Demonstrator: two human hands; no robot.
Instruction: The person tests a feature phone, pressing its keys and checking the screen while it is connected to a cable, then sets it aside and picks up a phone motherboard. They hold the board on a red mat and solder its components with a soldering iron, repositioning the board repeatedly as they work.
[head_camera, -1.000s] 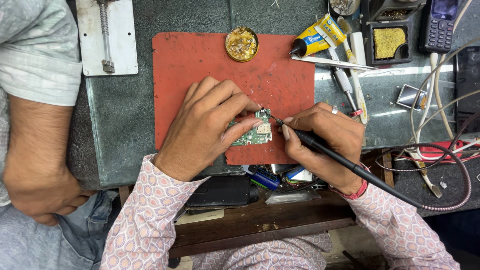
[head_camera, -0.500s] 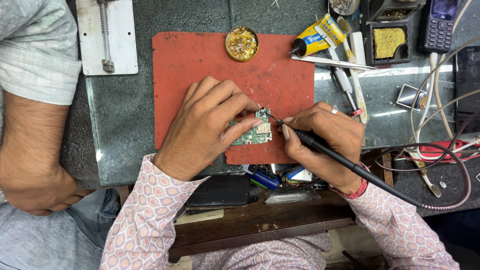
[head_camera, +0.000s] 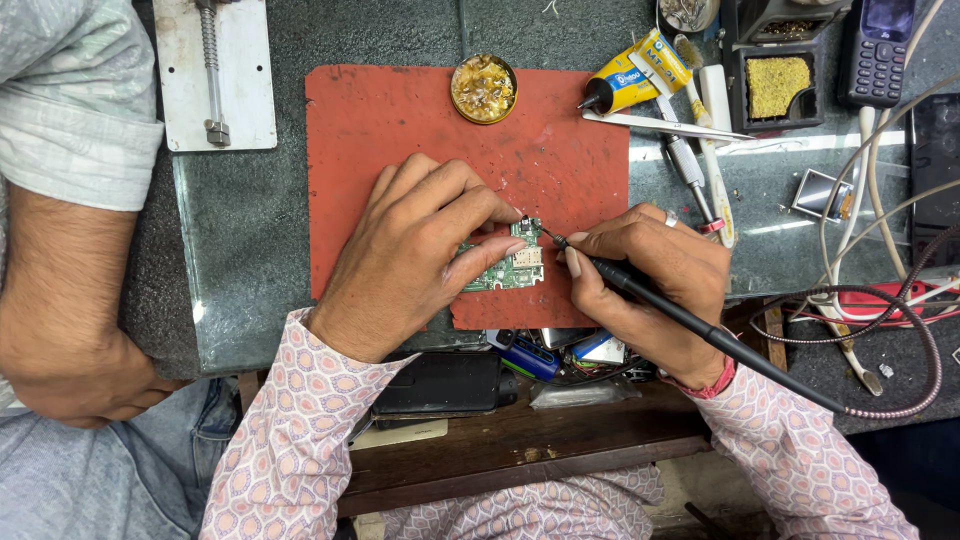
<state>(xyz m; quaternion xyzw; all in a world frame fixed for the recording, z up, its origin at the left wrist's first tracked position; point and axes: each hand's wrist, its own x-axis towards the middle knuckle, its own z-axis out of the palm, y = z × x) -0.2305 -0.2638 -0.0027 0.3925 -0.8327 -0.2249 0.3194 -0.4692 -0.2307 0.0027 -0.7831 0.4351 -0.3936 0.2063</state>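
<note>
From the head camera there are two working hands, one small green circuit board, one soldering iron, one red work mat, one round tin of brass wool, one yellow glue tube and one keypad phone. The left hand lies curled over the board's left part, fingertips and thumb pinching it flat against the mat. The right hand is closed round the iron like a pen, its tip touching the board's upper right corner, just beside the left fingertips. The board sits near the mat's lower edge, close to the bench front; bare mat lies open above it. Tools crowd the right side, and another person's forearm rests at far left, well apart.
</note>
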